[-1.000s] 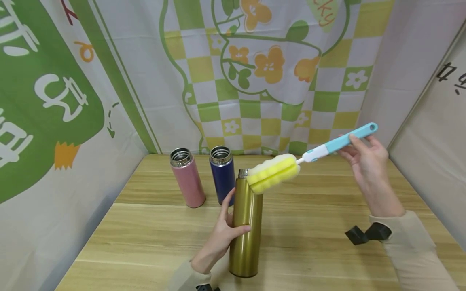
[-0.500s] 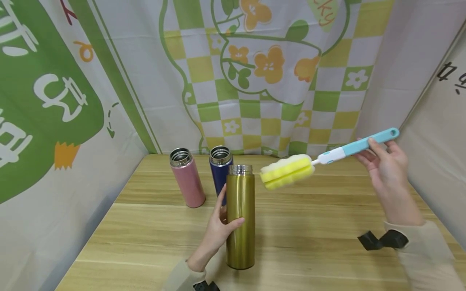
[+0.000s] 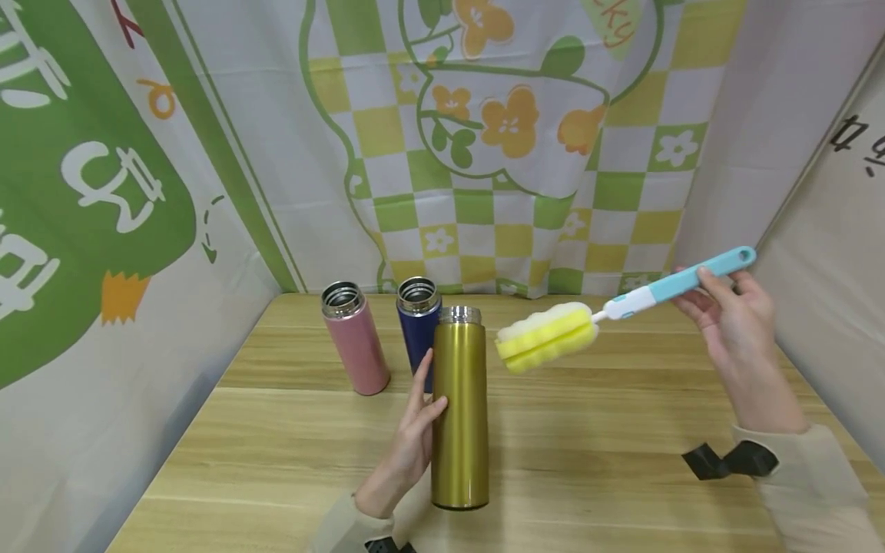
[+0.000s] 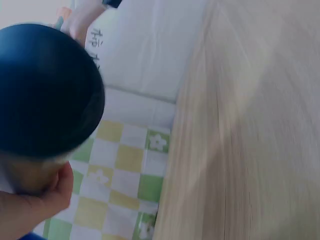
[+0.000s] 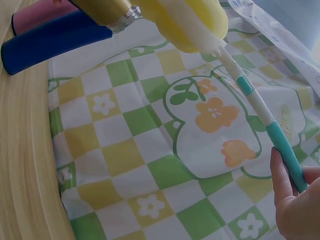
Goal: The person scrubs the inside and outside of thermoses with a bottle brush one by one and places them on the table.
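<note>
My left hand (image 3: 404, 453) grips a gold thermos bottle (image 3: 459, 415), its fingers behind the body and its thumb along the left side. The bottle is uncapped, with a bare steel neck at the top. In the left wrist view its dark round base (image 4: 45, 90) faces the camera, raised off the table. Out to the right, my right hand (image 3: 743, 330) pinches the turquoise handle of a bottle brush (image 3: 671, 284) between thumb and fingers. The brush's yellow and white sponge head (image 3: 546, 336) points left, a short gap from the bottle's upper side.
Two more uncapped bottles stand towards the back of the wooden table (image 3: 276, 468): a pink one (image 3: 359, 346) and a dark blue one (image 3: 417, 334), partly hidden behind the gold bottle. A checked, flower-printed cloth (image 3: 484, 192) hangs along the back edge.
The brush has moved right, away from the gold bottle's mouth, which it overlapped earlier. The bottle has risen slightly, and my left thumb has slid back from its front to its left side.
</note>
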Available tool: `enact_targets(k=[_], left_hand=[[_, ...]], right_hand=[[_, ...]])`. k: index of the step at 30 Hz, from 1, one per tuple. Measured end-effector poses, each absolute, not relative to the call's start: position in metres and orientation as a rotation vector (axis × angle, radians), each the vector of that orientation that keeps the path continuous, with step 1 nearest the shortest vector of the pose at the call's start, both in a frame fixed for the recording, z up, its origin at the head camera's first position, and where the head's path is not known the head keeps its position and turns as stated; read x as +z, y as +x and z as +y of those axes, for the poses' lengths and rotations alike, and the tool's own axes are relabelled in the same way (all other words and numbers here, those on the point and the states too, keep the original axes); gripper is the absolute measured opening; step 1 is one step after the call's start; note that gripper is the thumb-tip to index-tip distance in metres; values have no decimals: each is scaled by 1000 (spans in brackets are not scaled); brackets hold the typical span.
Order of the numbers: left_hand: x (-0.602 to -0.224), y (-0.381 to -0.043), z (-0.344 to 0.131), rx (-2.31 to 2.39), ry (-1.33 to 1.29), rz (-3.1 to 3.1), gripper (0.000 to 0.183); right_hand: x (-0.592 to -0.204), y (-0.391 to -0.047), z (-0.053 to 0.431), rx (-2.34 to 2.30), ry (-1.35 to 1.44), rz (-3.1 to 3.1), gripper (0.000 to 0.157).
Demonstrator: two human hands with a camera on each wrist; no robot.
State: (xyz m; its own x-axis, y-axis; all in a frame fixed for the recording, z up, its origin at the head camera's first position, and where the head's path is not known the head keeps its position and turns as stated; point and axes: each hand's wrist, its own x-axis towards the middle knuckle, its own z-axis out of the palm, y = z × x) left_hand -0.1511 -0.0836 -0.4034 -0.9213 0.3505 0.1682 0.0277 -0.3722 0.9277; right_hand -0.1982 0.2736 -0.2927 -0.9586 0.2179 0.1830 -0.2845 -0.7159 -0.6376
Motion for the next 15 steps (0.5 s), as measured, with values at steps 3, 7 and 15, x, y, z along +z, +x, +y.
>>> enact_targets(k=[3, 7, 15], left_hand=[[-403, -151, -80, 2347, 438, 1708, 78], [-407, -152, -78, 2330, 416, 1787, 91], [-411, -153, -81, 2288, 425, 1965, 90]], right_hand=[[-292, -198, 274, 2669, 174, -1016, 15], [-290, -200, 273, 2679, 203, -991, 14], [-286, -203, 267, 2663, 174, -1014, 20]])
